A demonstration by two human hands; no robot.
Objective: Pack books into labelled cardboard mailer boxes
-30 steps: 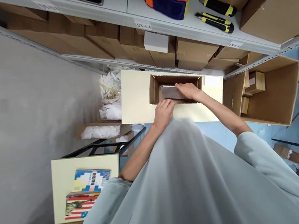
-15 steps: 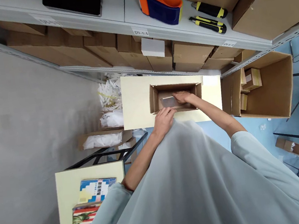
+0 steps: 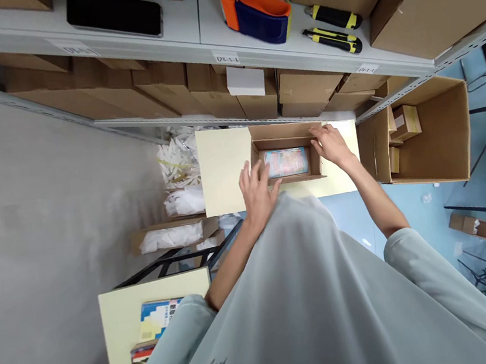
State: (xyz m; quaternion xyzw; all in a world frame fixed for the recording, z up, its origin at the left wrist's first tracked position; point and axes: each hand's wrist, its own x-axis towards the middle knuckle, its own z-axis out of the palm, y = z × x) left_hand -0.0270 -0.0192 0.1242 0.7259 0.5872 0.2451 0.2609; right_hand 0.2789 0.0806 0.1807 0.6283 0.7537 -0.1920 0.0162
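A small open cardboard box (image 3: 284, 135) stands on a pale yellow table (image 3: 224, 172). A book with a light, colourful cover (image 3: 285, 162) lies flat inside it. My left hand (image 3: 256, 189) hovers at the box's near left corner with its fingers spread and nothing in them. My right hand (image 3: 330, 143) rests on the box's right wall, fingers bent over the flap edge.
Shelves above hold a black phone (image 3: 113, 13), an orange and blue tape dispenser (image 3: 255, 12), two yellow-black utility knives (image 3: 333, 29) and cardboard boxes. A large open carton (image 3: 432, 135) lies on its side at the right. Books (image 3: 155, 331) lie on a second table at lower left.
My right hand has come out of the box and gone to its right wall, so the book's cover shows. My left hand has opened and lifted off the near edge.
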